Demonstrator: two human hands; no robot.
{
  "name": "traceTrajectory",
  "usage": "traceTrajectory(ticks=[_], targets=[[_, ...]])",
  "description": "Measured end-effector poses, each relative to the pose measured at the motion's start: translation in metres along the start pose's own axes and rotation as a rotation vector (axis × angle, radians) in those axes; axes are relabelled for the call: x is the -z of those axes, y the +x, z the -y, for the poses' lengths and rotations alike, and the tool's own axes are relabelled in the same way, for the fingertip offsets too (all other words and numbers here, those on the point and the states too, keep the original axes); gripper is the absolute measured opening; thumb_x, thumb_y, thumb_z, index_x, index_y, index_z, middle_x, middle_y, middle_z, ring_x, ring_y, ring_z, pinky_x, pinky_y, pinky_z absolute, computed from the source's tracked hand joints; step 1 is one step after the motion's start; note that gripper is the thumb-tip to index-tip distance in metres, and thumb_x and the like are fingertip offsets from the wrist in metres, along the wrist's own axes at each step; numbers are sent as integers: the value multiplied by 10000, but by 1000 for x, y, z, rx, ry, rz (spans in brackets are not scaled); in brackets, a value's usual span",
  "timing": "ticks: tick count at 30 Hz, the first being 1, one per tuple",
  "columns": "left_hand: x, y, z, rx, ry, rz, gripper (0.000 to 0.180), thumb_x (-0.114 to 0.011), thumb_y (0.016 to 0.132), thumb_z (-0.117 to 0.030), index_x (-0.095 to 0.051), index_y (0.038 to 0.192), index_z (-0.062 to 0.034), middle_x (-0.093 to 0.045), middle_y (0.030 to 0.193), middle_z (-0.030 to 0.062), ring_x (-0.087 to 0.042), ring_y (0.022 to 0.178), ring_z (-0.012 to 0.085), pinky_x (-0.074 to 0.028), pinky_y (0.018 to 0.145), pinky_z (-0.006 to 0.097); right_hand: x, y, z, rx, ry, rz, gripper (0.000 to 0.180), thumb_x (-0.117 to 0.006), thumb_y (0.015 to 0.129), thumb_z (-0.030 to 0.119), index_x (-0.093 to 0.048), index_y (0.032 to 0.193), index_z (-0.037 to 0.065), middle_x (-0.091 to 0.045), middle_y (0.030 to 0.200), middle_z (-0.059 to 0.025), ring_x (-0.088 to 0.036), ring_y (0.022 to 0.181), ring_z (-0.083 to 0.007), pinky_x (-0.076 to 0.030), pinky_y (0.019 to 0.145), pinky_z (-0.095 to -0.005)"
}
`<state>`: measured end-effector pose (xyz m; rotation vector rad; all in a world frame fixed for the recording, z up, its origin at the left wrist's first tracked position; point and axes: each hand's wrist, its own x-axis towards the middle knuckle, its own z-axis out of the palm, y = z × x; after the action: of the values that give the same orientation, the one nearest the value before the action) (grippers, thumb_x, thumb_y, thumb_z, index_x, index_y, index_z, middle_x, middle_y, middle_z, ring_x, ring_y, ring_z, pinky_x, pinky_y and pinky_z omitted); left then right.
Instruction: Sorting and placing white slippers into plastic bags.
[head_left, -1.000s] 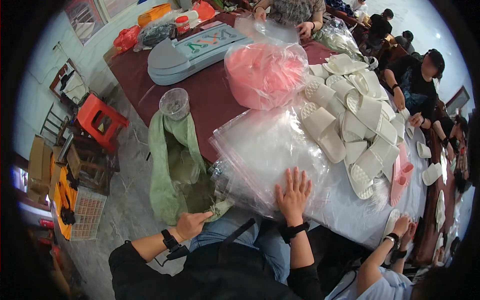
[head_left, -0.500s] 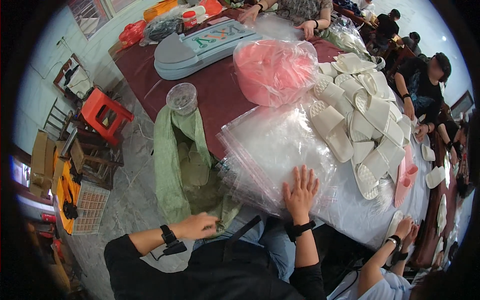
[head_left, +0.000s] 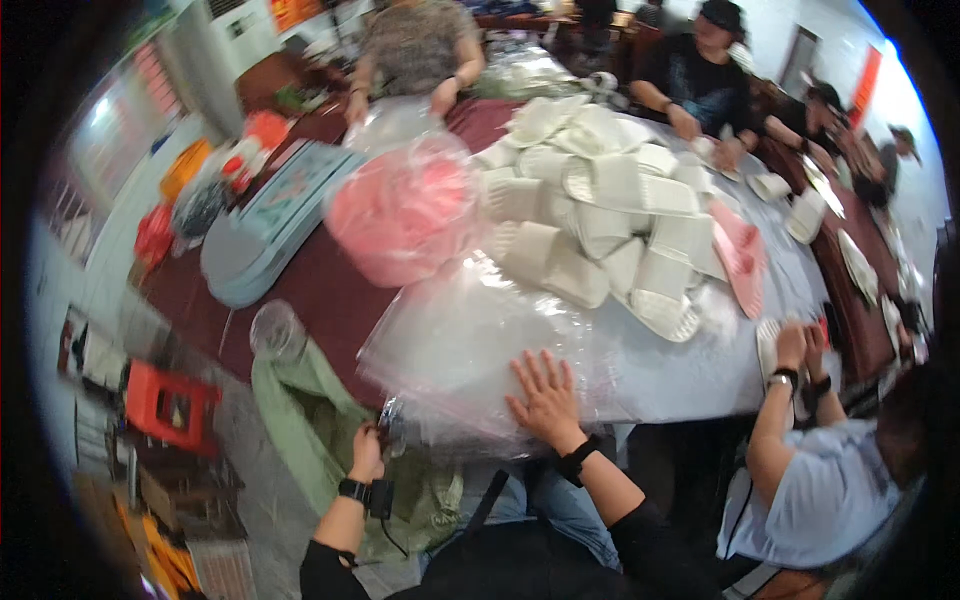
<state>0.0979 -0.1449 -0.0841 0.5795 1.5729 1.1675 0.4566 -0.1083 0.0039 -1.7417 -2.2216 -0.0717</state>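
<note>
My right hand (head_left: 546,392) lies flat with fingers spread on a stack of clear plastic bags (head_left: 470,340) at the near edge of the table. My left hand (head_left: 368,450) is at the stack's lower left corner, fingers closed on the edge of the bags, just above a green cloth sack (head_left: 320,430) hanging off the table. Beyond the bags lies a heap of white slippers (head_left: 600,215), and a clear bag full of pink slippers (head_left: 405,210) stands to its left.
A dark red table (head_left: 320,300) holds a grey-blue tray (head_left: 260,230) and a clear cup (head_left: 277,332). A red stool (head_left: 170,405) stands on the floor at left. Other people sit around the table; one in a light blue shirt (head_left: 820,490) works close at my right.
The view has swung and blurred. My left hand rose from my lap to the lower left corner of the bag stack. My right hand stayed flat on the bags.
</note>
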Motion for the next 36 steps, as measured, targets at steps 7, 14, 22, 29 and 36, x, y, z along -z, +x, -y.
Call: traceTrajectory(ticks=[7, 14, 22, 29, 36], targets=[[-35, -26, -42, -37, -44, 137, 175, -513, 952, -139, -548, 815, -35, -577, 788, -12, -529, 730, 85, -425, 670, 242, 7, -7, -10, -30, 14, -41, 565, -432, 915, 477, -394, 1403, 193, -315, 1484, -51, -226, 1387, -262, -127, 1123, -490], [-61, -45, -60, -392, 229, 24, 159, -536, 920, -79, -540, 1043, 22, -530, 929, 44, -495, 802, 122, -414, 738, 274, 5, -5, -7, -16, 41, -47, 572, -453, 909, 471, -383, 1408, 200, -312, 1486, -55, -222, 1389, -263, -122, 1122, -488], [-112, -87, -104, -950, 568, 62, 590, -545, 872, -128, -284, 1392, -30, -214, 1439, 223, -232, 1341, 372, -203, 1100, 467, 2, -3, -15, -3, 141, 6, 594, -441, 919, 500, -352, 1422, 197, -288, 1498, -55, -208, 1397, -264, -120, 1120, -500], [-195, -71, -106, -1305, 1200, 432, 484, -581, 860, -285, -478, 1317, -166, -257, 1457, 218, -155, 1375, 426, -116, 1085, 608, 20, 4, -15, -17, 191, 191, 595, -461, 919, 467, -348, 1419, 163, -270, 1499, -104, -184, 1403, -312, -154, 1110, -535], [-215, -40, -70, -1302, 1273, 366, 477, -611, 839, -347, -500, 1285, -221, -277, 1461, 165, -188, 1368, 413, -108, 1068, 648, 38, 12, -28, 55, 259, 216, 491, -572, 866, 281, -452, 1314, 123, -413, 1399, -134, -340, 1324, -321, -260, 1072, -516]])
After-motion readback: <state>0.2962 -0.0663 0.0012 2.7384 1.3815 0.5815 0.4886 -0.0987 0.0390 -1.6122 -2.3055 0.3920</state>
